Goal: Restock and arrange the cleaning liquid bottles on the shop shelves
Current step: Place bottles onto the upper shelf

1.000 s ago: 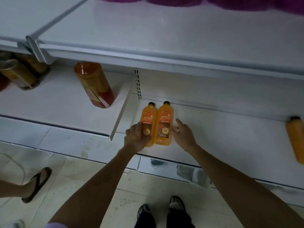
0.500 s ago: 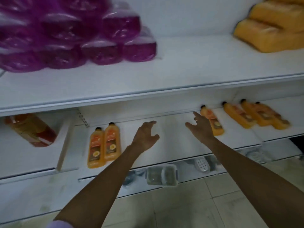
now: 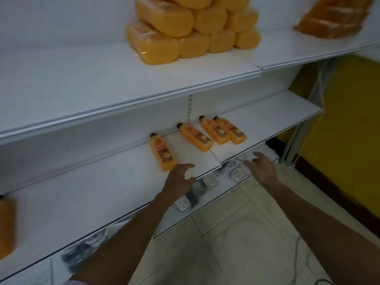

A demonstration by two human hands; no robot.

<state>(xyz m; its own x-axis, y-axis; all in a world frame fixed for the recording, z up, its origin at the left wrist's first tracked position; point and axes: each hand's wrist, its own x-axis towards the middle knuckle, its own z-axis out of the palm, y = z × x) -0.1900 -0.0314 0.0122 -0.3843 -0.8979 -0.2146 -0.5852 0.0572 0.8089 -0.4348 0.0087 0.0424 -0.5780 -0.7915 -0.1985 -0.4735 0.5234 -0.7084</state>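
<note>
Several orange cleaning liquid bottles with black caps stand spaced out along the back of the lower white shelf (image 3: pixel 86 194): one bottle (image 3: pixel 162 154) nearest, a second bottle (image 3: pixel 195 136) to its right, then a touching pair (image 3: pixel 223 130). My left hand (image 3: pixel 180 178) hovers just in front of the nearest bottle, fingers spread and curved, holding nothing. My right hand (image 3: pixel 260 167) is over the shelf's front edge further right, fingers relaxed and empty. Another orange bottle (image 3: pixel 6 225) shows blurred at the far left edge.
The shelf above (image 3: pixel 82 83) carries a pile of wrapped orange refill packs (image 3: pixel 191 27) and a second pile (image 3: pixel 333 17) at right. Small white soap dishes (image 3: pixel 209 179) lie on the bottom shelf. A yellow wall (image 3: pixel 349 130) and tiled floor (image 3: pixel 236 243) lie to the right.
My view has swung right, away from the two bottles I set side by side. Both hands let go of them and moved right, now in front of the spaced-out bottles.
</note>
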